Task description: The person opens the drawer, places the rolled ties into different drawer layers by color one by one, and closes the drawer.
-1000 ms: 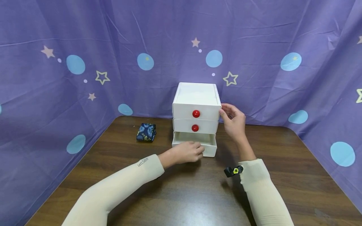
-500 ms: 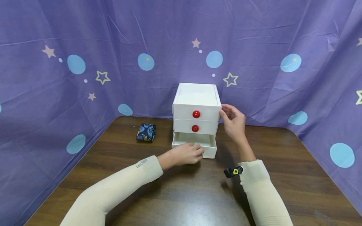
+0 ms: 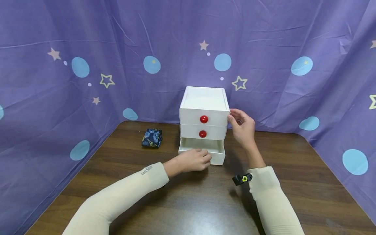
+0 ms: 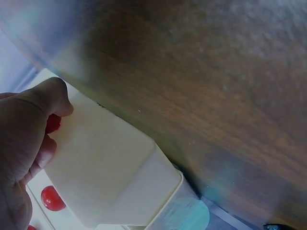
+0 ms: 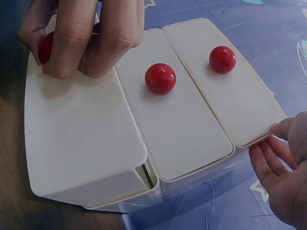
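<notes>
A white three-drawer cabinet [image 3: 205,98] stands at the back of the table, its bottom drawer [image 3: 218,159] pulled out. My left hand [image 3: 192,160] pinches the red knob [image 4: 53,124] of that drawer between thumb and fingers; in the right wrist view, the curled fingers cover most of the knob. The drawer's visible inside holds nothing. My right hand [image 3: 244,128] holds the cabinet's upper right front corner, thumb on the front edge and fingers along the side. Red knobs mark the closed top drawer [image 5: 244,105] and middle drawer [image 5: 187,139].
A folded dark blue patterned cloth [image 3: 151,137] lies left of the cabinet on the brown wooden table [image 3: 188,202]. Behind everything hangs a purple curtain [image 3: 176,32] with stars and blue circles.
The bottom drawer has come very slightly farther toward me, and my left hand has moved with it. My right hand has stayed at the cabinet corner.
</notes>
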Available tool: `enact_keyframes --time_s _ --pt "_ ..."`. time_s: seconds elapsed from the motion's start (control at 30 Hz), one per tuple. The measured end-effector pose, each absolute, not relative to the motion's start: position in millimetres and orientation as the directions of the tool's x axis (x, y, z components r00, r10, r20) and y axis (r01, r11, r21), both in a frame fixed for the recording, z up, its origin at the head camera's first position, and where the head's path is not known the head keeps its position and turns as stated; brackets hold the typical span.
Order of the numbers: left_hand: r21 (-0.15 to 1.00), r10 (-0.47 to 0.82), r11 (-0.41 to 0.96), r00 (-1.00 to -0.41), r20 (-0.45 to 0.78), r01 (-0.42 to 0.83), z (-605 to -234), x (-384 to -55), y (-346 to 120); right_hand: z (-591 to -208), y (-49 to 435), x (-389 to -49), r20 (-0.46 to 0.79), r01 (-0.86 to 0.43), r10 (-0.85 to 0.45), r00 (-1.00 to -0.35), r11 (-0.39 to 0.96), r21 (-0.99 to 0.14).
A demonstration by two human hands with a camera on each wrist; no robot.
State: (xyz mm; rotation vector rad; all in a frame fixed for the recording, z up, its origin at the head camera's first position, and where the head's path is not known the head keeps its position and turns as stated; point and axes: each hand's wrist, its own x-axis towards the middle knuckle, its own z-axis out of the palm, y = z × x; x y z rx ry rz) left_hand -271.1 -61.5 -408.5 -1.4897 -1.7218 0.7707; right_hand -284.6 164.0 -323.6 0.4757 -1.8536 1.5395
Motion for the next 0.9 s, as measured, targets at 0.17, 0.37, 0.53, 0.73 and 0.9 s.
enact_keyframes --time_s 0.17,0.37,0.53,0.73,0.9 --pt "-0.823 0.987 0.156 -0.047 0.156 0.547 -408.4 -268.1 -61.7 -324.5 163.7 -285.1 0.696 -0.658 0.142 -0.704 0.241 -0.714" --pt "-0.820 0.988 0.151 -0.056 0.144 0.552 -408.6 -265.5 -62.1 -324.8 163.4 -285.8 0.693 -0.653 0.145 -0.707 0.243 -0.717" --pt "-0.824 0.990 0.139 -0.051 0.134 0.550 -409.4 -263.7 -62.8 -325.3 163.0 -285.7 0.693 -0.655 0.148 -0.705 0.238 -0.717" --pt "-0.824 0.989 0.133 -0.023 0.145 0.550 -413.2 -260.4 -62.9 -325.7 162.6 -285.8 0.698 -0.660 0.140 -0.702 0.238 -0.712" --pt "-0.822 0.989 0.128 -0.007 0.150 0.555 -414.7 -254.4 -61.4 -326.0 163.2 -286.2 0.704 -0.664 0.138 -0.697 0.246 -0.706"
